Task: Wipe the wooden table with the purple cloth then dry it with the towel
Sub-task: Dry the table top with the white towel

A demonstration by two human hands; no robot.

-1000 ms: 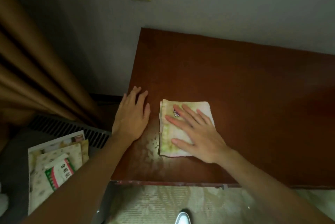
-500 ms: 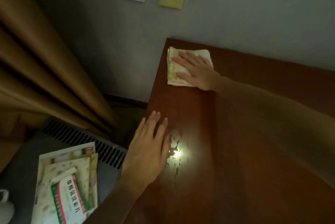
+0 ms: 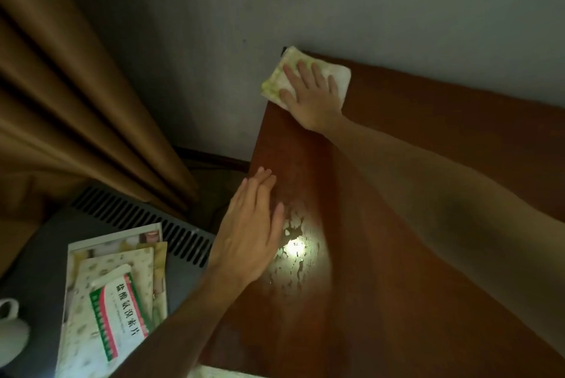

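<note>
Folded towel (image 3: 337,78) at far left corner of wooden table (image 3: 428,224), against the wall, pinned under flat, spread right hand (image 3: 312,93); no clench. Left hand (image 3: 250,234) open, palm resting by wet patches (image 3: 293,246). Likely soft, light, floppy; best pressed flat or pinched at an edge.

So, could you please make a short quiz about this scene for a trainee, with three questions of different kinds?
1. True or false: the right hand presses the folded towel flat at the table's far corner.
2. Where does the left hand rest? A) on the towel B) flat on the table's left edge C) on the curtain
3. Fill in: beside the left hand, the wood shows wet ____.

Key: 1 true; 2 B; 3 droplets
</note>
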